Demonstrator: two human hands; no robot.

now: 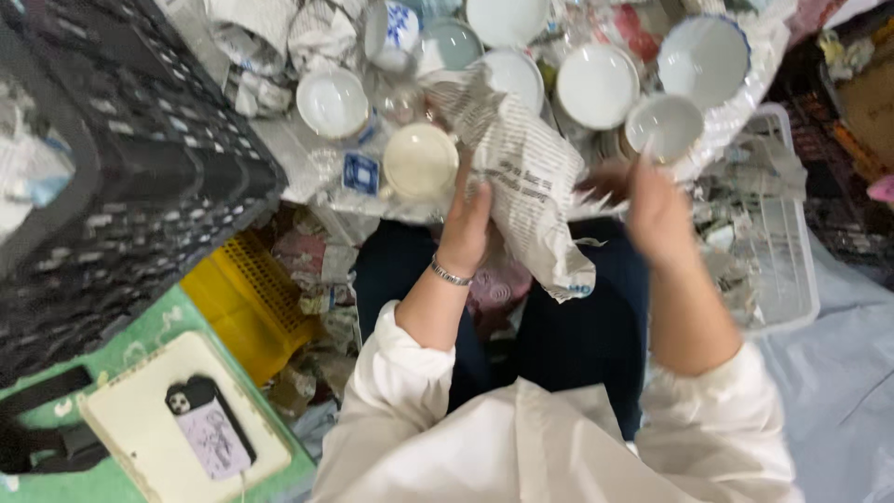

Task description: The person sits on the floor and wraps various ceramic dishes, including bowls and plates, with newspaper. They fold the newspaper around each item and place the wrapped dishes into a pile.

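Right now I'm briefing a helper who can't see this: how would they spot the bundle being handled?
Start at the cluster of white bowls along the top. Just below them, above the dark lap, the left hand holds a newspaper bundle, with the right hand beside it. It is the only printed grey paper parcel lifted off the pile.

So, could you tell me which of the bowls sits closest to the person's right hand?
The small white bowl just above the right hand; the larger white bowl and the blue-rimmed bowl lie farther up.
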